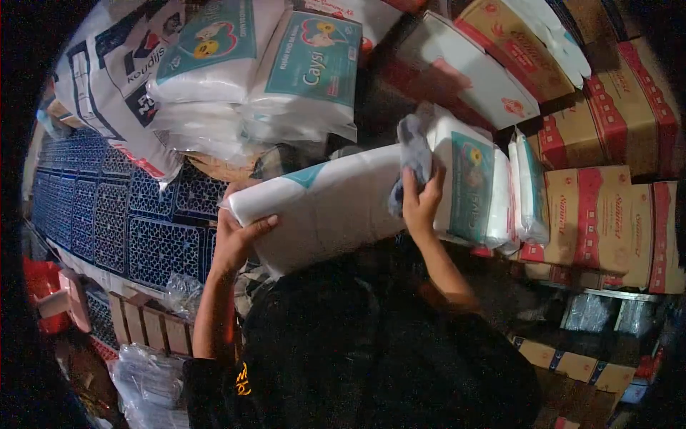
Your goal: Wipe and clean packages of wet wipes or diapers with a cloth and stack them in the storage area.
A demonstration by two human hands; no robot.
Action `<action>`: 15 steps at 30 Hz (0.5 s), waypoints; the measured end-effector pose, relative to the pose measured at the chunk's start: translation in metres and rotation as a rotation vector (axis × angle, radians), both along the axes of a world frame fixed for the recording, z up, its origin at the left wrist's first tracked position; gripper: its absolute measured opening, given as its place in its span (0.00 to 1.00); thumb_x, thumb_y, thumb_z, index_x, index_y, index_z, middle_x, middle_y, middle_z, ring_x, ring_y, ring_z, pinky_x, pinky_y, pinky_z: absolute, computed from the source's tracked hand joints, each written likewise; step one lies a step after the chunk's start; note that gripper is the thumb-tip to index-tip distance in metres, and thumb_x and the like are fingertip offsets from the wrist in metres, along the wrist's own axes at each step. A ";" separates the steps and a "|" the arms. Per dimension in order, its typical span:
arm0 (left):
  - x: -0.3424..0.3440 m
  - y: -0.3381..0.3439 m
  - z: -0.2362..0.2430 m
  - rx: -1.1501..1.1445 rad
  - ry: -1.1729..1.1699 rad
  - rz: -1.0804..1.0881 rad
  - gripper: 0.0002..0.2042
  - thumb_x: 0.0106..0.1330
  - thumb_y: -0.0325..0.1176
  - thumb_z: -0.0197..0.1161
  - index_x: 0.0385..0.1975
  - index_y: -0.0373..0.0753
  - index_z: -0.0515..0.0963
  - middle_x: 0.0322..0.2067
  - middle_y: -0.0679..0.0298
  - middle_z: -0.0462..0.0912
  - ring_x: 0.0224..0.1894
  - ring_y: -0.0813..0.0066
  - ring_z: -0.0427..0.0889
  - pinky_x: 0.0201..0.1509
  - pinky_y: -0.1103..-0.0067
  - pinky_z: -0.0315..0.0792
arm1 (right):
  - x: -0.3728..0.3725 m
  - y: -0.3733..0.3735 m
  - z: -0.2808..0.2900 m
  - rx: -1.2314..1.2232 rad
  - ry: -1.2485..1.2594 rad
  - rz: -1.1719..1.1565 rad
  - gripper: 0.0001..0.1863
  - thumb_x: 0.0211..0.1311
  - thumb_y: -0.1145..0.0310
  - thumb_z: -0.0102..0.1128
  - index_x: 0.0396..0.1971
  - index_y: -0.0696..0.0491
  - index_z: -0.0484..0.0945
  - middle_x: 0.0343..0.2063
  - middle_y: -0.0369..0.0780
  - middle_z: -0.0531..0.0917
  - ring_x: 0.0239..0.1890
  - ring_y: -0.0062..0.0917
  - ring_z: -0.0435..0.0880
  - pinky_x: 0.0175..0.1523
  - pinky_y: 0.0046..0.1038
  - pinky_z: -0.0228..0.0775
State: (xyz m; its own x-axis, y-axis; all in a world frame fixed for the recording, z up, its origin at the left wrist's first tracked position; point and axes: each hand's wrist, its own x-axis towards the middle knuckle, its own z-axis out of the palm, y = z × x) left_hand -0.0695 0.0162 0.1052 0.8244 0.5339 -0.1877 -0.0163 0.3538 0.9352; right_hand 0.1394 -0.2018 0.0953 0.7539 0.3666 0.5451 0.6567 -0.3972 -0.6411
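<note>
A long, white, plastic-wrapped pack of dry wipes (329, 207) lies tilted in front of my chest, its right end higher. A corner of its teal label shows on the upper edge. My left hand (239, 239) grips the left end, thumb on the near face and fingers mostly hidden behind. My right hand (421, 204) is closed on a crumpled grey-blue cloth (413, 146), which lies against the pack's right end. Just right of that hand stand similar packs with teal labels (470, 179).
More teal-labelled packs (307, 64) are stacked at the far left, next to a printed white sack (107, 79). Dark blue plastic lattice crates (161, 247) fill the left side. Brown-and-red cartons (593, 214) line the right. Clear plastic wrapping (146, 379) lies at the near left.
</note>
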 end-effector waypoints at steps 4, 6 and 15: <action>-0.001 -0.002 -0.008 -0.037 -0.037 0.097 0.24 0.44 0.25 0.69 0.42 0.36 0.66 0.37 0.63 0.75 0.40 0.76 0.74 0.44 0.80 0.69 | -0.024 -0.054 -0.057 -0.170 0.125 -0.038 0.16 0.57 0.66 0.54 0.40 0.62 0.68 0.32 0.47 0.74 0.36 0.38 0.73 0.42 0.34 0.64; -0.001 -0.002 -0.009 -0.039 -0.045 0.115 0.24 0.44 0.24 0.68 0.42 0.36 0.67 0.37 0.63 0.75 0.39 0.76 0.74 0.44 0.80 0.69 | -0.033 -0.078 -0.068 -0.255 0.153 -0.033 0.14 0.57 0.66 0.54 0.38 0.61 0.68 0.31 0.46 0.74 0.33 0.37 0.72 0.40 0.34 0.64; 0.003 0.001 0.012 0.604 -0.481 -0.113 0.18 0.46 0.34 0.66 0.35 0.37 0.70 0.41 0.52 0.73 0.49 0.57 0.70 0.50 0.65 0.66 | -0.006 -0.103 -0.034 0.800 1.367 0.260 0.25 0.62 0.53 0.42 0.53 0.53 0.64 0.51 0.39 0.70 0.50 0.31 0.69 0.53 0.34 0.64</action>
State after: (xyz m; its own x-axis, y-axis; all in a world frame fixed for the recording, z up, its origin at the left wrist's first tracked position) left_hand -0.0665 0.0171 0.1169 0.7972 0.3373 0.5008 -0.4628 -0.1913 0.8656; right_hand 0.1336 -0.3048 0.0614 0.7787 0.5220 -0.3479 -0.5633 0.3378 -0.7540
